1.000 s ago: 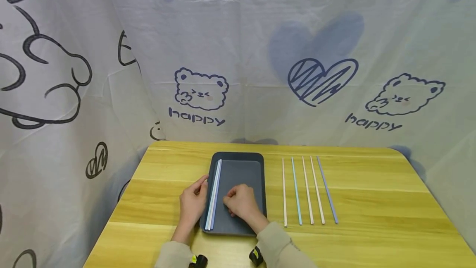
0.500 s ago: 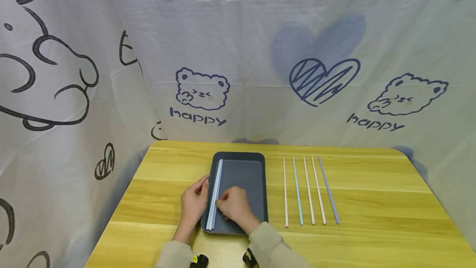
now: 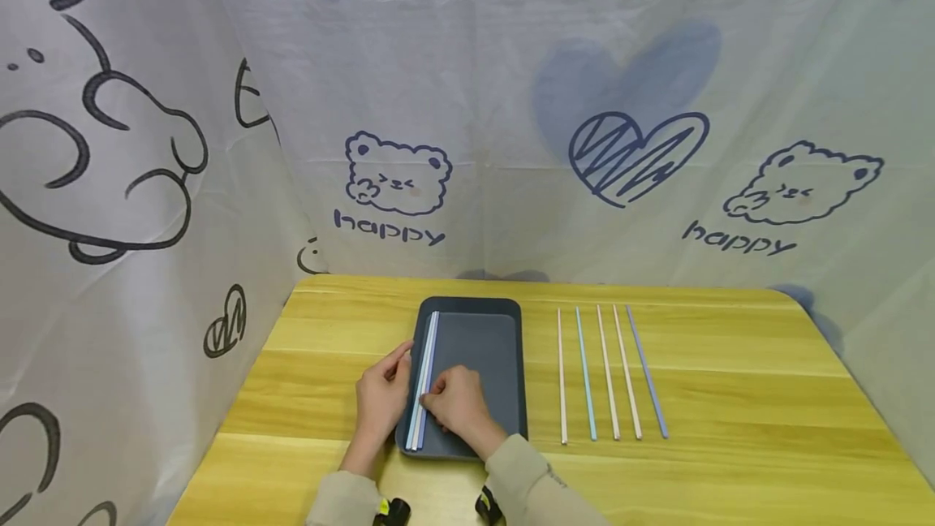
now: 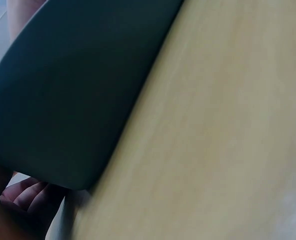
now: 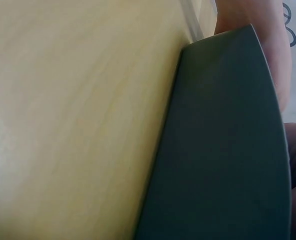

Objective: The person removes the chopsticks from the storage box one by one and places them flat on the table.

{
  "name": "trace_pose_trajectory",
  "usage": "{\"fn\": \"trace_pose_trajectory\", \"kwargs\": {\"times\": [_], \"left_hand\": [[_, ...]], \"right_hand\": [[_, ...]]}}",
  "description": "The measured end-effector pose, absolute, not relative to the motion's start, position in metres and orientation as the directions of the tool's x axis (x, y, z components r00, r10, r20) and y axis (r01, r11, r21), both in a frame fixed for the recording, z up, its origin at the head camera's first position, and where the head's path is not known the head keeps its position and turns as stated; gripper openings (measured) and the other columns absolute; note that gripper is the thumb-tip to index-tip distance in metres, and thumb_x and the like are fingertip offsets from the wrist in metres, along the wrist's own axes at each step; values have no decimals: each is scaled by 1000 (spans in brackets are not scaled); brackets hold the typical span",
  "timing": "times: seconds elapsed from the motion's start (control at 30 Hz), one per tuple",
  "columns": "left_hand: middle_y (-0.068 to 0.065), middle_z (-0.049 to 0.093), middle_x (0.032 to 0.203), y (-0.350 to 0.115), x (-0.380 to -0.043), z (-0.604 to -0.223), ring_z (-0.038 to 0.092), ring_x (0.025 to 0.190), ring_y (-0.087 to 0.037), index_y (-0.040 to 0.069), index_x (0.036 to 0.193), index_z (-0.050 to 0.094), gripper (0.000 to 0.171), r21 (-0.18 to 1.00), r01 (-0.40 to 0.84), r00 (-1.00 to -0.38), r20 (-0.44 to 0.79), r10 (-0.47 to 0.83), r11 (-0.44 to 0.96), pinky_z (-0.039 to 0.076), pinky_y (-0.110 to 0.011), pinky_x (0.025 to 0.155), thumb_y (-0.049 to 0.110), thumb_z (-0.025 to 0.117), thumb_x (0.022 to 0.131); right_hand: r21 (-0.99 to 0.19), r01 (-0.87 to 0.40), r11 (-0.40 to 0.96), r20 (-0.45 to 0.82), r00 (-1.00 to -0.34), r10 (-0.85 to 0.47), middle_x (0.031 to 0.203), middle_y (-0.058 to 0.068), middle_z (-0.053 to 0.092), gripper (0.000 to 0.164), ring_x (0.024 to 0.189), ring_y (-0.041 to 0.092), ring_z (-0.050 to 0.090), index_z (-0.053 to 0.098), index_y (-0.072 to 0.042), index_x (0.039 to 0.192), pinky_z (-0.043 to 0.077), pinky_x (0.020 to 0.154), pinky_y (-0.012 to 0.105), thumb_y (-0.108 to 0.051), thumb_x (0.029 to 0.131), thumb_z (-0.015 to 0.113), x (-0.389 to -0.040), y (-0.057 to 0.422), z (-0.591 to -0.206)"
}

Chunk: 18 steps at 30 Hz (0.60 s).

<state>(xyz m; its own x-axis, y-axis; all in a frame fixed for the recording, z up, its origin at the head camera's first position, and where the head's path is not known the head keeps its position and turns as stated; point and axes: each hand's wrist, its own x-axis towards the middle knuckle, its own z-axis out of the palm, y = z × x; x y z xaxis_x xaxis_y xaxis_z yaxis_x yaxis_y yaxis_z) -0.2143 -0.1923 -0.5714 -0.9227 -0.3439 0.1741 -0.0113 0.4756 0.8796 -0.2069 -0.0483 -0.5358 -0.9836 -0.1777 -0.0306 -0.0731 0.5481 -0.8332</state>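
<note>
In the head view, a dark grey rectangular tray (image 3: pixel 478 339) lies on the table. Along its left side several thin chopsticks (image 3: pixel 429 354), light blue, white and purple, lie close together lengthwise. My left hand (image 3: pixel 380 396) grips the tray's left rim, its index finger stretched along the edge. Over the tray my right hand (image 3: pixel 458 404) has curled fingers, with thumb and forefinger pinching at the purple chopstick on the row's right side. Both wrist views are mostly filled by the tray's outer wall (image 4: pixel 77 100); curled fingers of the left hand (image 4: pixel 27 205) show beside it.
To the tray's right, several spaced chopsticks lie on the wooden table (image 3: pixel 760 396): pale pinkish ones (image 3: pixel 562 372), a light blue one (image 3: pixel 586 372) and a purple one (image 3: pixel 647 372). A printed cloth (image 3: pixel 504 104) hangs behind the table and at its left.
My right hand has moved left from the tray's middle to the chopsticks in it. The left hand stays at the rim; the chopsticks on the table lie as before.
</note>
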Motion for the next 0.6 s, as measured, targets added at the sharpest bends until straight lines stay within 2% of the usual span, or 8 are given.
{"fn": "trace_pose_trajectory", "kwargs": {"times": [0.6], "left_hand": [[-13,81,110,-191,-214,-569,75,85,-16,18,127,79,27,883,-10,-923,172,-343,469,51,-19,63,14,67,103]], "right_hand": [[-839,-60,541,-32,-987,-160,41,-9,50,32,30,1,43,67,-10,60,38,34,20,-8,87,85,-207,-46,-539]]}}
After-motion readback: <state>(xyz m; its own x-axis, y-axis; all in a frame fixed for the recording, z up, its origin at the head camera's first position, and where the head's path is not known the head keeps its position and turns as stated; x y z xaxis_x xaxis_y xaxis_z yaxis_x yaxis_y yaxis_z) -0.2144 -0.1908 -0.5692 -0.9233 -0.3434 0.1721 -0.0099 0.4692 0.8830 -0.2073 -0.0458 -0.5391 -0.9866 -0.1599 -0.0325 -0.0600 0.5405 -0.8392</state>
